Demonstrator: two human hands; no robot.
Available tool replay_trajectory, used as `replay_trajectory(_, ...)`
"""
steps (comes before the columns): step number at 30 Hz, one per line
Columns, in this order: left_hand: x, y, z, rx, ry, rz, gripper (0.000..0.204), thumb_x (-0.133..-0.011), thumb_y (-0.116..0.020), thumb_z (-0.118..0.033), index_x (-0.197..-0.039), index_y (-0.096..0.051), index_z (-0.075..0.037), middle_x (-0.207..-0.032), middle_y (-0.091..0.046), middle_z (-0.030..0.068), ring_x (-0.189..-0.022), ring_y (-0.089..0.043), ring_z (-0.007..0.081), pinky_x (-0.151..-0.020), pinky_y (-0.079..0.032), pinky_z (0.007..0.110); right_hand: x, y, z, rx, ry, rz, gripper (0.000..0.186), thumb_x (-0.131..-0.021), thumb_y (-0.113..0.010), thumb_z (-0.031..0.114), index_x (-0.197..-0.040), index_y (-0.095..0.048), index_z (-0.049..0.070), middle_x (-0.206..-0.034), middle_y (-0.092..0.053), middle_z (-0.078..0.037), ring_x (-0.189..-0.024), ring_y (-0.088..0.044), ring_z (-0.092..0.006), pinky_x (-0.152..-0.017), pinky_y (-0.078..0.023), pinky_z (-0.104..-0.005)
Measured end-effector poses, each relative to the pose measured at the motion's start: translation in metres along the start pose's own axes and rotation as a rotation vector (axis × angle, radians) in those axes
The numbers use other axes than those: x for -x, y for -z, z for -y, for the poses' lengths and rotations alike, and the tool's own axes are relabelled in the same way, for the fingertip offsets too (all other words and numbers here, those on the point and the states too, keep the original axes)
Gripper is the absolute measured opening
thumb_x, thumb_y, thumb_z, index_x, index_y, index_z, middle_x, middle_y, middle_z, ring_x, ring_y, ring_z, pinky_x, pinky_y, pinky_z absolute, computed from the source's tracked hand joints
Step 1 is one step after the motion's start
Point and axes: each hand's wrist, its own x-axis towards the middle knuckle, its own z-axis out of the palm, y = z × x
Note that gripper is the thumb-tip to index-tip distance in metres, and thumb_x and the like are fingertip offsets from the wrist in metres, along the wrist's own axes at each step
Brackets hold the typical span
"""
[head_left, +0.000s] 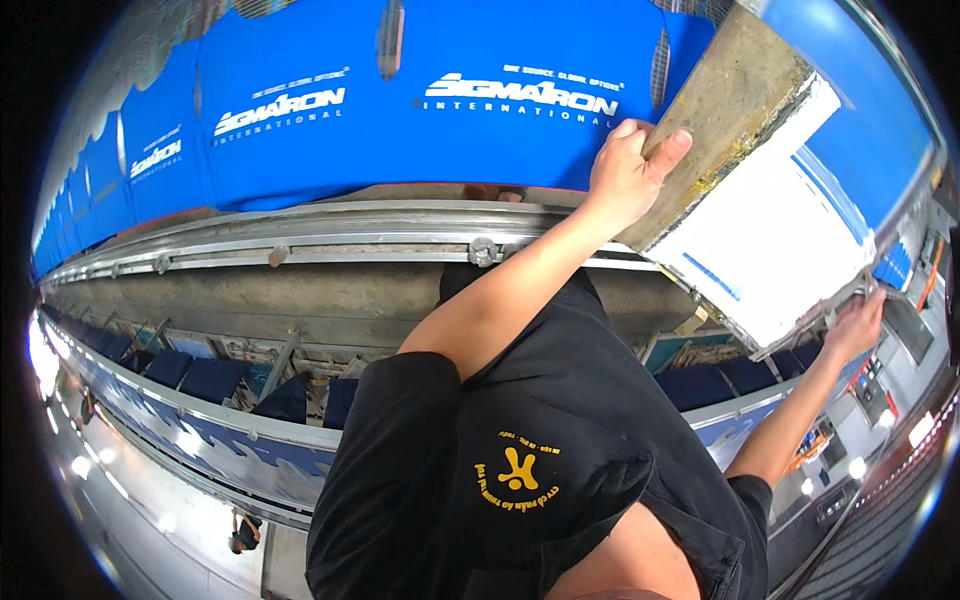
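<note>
One yellow emblem, a stylised figure with curved lines of lettering, marks the wearer's short-sleeved black shirt in the foreground. Beyond it, a framed screen stands tilted at the right, above the metal rail. The frame has a worn grey-brown side with yellow stains; its inner face is bright white with blue streaks.

Left hand: closed on the frame's left side, thumb laid along the upper face. Right hand: bent fingers at the frame's right end; its closure cannot be told.

Dark blue cloths sit in a row beneath the rail. Past the rail, blue fabric panels lie side by side. Three visible white prints share one layout: a small upper line, a large slanted bold name, and a widely spaced lower line. Far off at lower left, another person wears dark clothing.
</note>
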Motion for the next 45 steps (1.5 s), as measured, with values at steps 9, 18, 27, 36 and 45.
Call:
replay_trajectory(9,-0.019,-0.049,0.041,0.225,0.285,0.327,0.091,-0.102,-0.048,-0.079,-0.145,-0.065,-0.001,-0.159,-0.049,0.021,-0.145,-0.048,0.0327,-0.12,-0.038,0.041,0.082,0.034,-0.003,0.051,-0.071,-0.291,0.039,-0.106,-0.069,0.045,-0.106,-0.069,0.006,-0.069,-0.053,0.001,-0.05,-0.041,-0.0054,-0.043,-0.027,-0.0237)
replay_trajectory(18,-0.01,-0.042,0.004,0.22,0.235,0.267,0.092,-0.101,-0.052,-0.078,-0.141,-0.066,0.004,-0.15,-0.057,0.0218,-0.139,-0.054,0.0322,-0.114,-0.043,0.04,0.08,0.029,-0.018,-0.059,-0.087,-0.185,0.039,-0.109,-0.063,0.041,-0.129,-0.071,0.008,-0.073,-0.053,0.002,-0.056,-0.042,-0.005,-0.047,-0.028,-0.0228)
replay_trajectory(27,0.045,0.001,-0.08,0.277,0.205,0.092,0.094,-0.099,-0.058,-0.076,-0.144,-0.06,0.007,-0.141,-0.066,0.0207,-0.131,-0.06,0.0232,-0.11,-0.046,0.035,0.068,0.002,-0.008,-0.281,-0.149,-0.02,0.035,-0.111,-0.061,0.038,-0.131,-0.074,0.012,-0.077,-0.053,0.003,-0.058,-0.038,-0.0039,-0.049,-0.027,-0.0222)
replay_trajectory(36,0.112,0.004,-0.107,0.373,0.116,-0.143,0.091,-0.099,-0.061,-0.073,-0.148,-0.058,0.004,-0.15,-0.062,0.0184,-0.142,-0.051,0.0219,-0.118,-0.038,0.034,0.042,-0.023,-0.026,-0.431,-0.092,0.121,0.033,-0.109,-0.065,0.037,-0.132,-0.075,0.015,-0.087,-0.062,0.004,-0.067,-0.047,-0.0016,-0.052,-0.03,-0.0195)
replay_trajectory(45,0.161,0.002,-0.136,0.3,0.001,-0.231,0.079,-0.1,-0.059,-0.073,-0.08,-0.067,0.003,-0.166,-0.041,0.0257,-0.154,-0.036,0.0262,-0.124,-0.03,0.04,0.019,-0.027,-0.01,-0.573,-0.015,0.32,0.035,-0.107,-0.07,0.033,-0.136,-0.073,0.015,-0.078,-0.059,0.006,-0.057,-0.04,0.0003,-0.047,-0.027,-0.0204)
